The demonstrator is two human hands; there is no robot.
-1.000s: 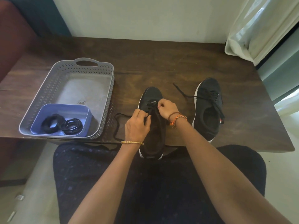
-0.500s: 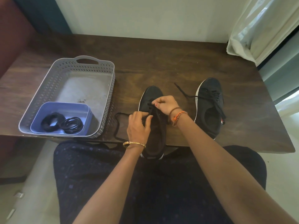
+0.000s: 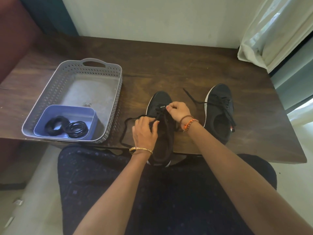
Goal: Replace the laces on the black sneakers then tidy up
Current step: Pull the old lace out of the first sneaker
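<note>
On the dark wooden bench (image 3: 169, 61) a perforated grey plastic basket (image 3: 55, 92) sits left. Two black mesh sneakers lie lengthwise, toes pointing away: the near sneaker (image 3: 160, 126) at the front edge, the second sneaker (image 3: 220, 114) beside it. The left hand (image 3: 144, 131) and right hand (image 3: 177, 110) each have their grip pinched on the thin black lace (image 3: 126, 128).

Dark wooden worktop (image 3: 169, 65) in front of me, pushed against a pale wall (image 3: 152, 17). White curtain (image 3: 271, 31) hangs at the far right corner, its hem resting on the worktop's edge. Reddish-brown upholstered seat (image 3: 15, 48) on my left, beside the worktop. Pale floor (image 3: 33, 192) below. My lap is covered in dark fabric with small purple dots (image 3: 152, 192). Gold bangle (image 3: 140, 149) on one wrist, orange beaded bracelet (image 3: 190, 123) on the other.
</note>
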